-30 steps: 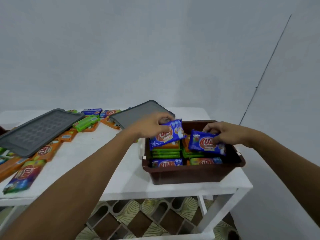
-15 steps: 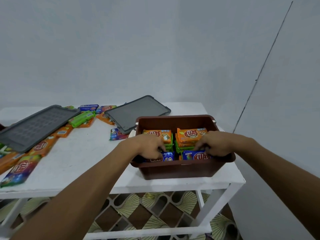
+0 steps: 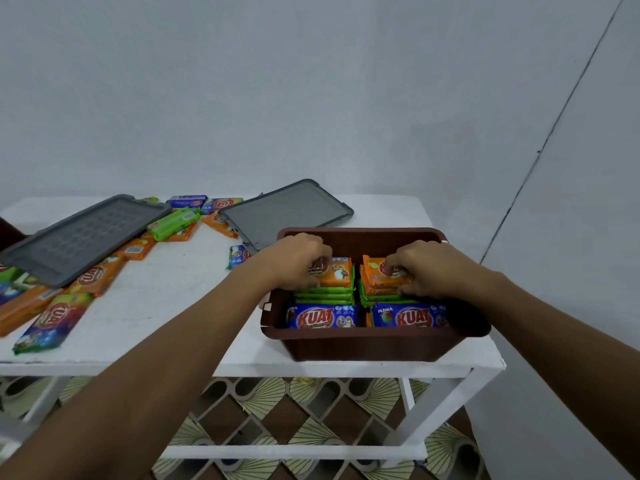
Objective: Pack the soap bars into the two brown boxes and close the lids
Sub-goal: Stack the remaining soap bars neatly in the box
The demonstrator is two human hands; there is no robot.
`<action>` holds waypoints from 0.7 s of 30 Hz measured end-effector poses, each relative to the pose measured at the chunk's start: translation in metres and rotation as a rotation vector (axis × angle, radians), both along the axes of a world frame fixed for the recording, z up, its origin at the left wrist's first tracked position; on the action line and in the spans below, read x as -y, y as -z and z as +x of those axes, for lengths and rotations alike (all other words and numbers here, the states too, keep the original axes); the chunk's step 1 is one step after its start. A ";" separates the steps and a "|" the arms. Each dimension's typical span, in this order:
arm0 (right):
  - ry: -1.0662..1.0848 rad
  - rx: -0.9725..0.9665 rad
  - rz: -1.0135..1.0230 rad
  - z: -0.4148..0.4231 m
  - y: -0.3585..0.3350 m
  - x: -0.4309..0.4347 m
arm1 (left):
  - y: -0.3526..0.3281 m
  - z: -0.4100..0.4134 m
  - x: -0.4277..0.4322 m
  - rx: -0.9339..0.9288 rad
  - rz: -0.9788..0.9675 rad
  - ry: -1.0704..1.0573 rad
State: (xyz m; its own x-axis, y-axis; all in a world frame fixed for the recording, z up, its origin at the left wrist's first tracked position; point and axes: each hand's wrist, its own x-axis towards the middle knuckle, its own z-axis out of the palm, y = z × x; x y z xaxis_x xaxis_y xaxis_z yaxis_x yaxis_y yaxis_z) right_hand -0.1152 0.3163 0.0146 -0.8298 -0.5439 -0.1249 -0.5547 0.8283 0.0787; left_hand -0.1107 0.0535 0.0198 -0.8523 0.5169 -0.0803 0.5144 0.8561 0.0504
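A white-painted worktop (image 3: 166, 292) with a thick slab top stands on white square legs (image 3: 440, 407), joined low down by a white crossbar (image 3: 294, 452). Under it lies a patterned floor (image 3: 277, 414) of brown diamond tiles set among cream fan-shaped ones. Behind rises a plain pale grey wall (image 3: 277, 91). On the right, a thin dark line (image 3: 554, 126) runs slantwise down the wall toward the worktop's far corner.
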 end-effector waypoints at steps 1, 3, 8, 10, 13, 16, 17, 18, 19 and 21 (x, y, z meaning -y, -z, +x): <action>0.003 -0.002 0.013 -0.002 0.000 0.001 | 0.000 -0.003 -0.002 0.002 -0.051 0.002; 0.014 0.001 0.023 -0.009 0.001 0.001 | 0.002 -0.008 -0.007 -0.013 -0.128 0.010; 0.022 -0.033 0.016 -0.014 0.007 0.000 | 0.012 -0.014 -0.012 -0.123 -0.176 0.032; 0.037 -0.064 0.001 -0.011 0.011 -0.001 | 0.014 -0.013 -0.011 -0.137 -0.171 0.019; 0.045 -0.085 -0.017 -0.010 0.013 -0.002 | 0.014 -0.012 -0.011 -0.145 -0.159 0.012; 0.050 -0.085 -0.023 -0.010 0.012 -0.002 | 0.013 -0.011 -0.012 -0.138 -0.155 0.005; 0.053 -0.086 -0.022 -0.010 0.012 -0.002 | 0.013 -0.010 -0.012 -0.139 -0.157 0.001; 0.055 -0.089 -0.020 -0.010 0.012 -0.002 | 0.013 -0.010 -0.012 -0.143 -0.160 0.001; 0.054 -0.093 -0.021 -0.010 0.012 -0.001 | 0.013 -0.010 -0.011 -0.145 -0.162 -0.001; 0.054 -0.098 -0.026 -0.010 0.012 -0.001 | 0.015 -0.010 -0.011 -0.152 -0.163 -0.005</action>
State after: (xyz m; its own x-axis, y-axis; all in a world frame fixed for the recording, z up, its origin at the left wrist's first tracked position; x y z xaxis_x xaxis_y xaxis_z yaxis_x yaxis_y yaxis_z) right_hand -0.1249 0.3171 0.0028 -0.8655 -0.5000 -0.0282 -0.4999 0.8593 0.1080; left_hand -0.1208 0.0644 0.0053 -0.8633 0.5036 -0.0329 0.5016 0.8490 -0.1663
